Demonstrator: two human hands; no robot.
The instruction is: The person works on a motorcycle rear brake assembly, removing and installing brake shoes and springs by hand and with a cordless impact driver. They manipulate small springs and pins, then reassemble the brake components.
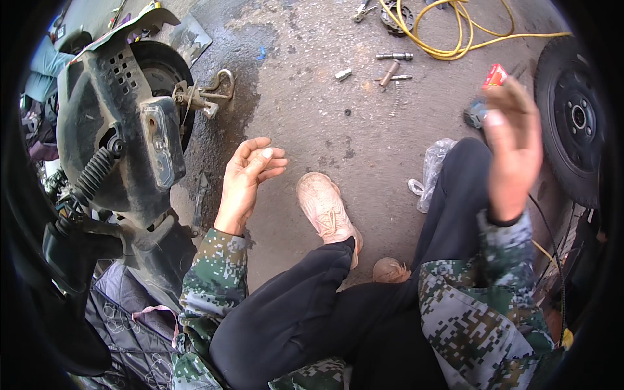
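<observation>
My left hand (246, 179) hovers over the ground beside the scooter (123, 130), palm turned inward. Its fingers are loosely bent and slightly apart, and nothing shows in them. Over on the right, my right hand (515, 149) is raised above my knee, near the black wheel (575, 117). Motion smears its darkened fingers, so their grip cannot be made out. A red box (495, 76) appears just beyond those fingertips, and a dark blue-grey object (476, 114) lies partly behind the hand. On the scooter's underside I see a coil-spring shock absorber (94, 175) and a bent metal stand (218, 91).
Metal parts lie ahead on the ground: a dark cylinder (394, 56), a brownish sleeve (389, 73), a thin spring (397, 97) and a small silver piece (343, 74). A yellow hose (448, 52) coils at the top right. A clear plastic bag (432, 169) rests by my right leg.
</observation>
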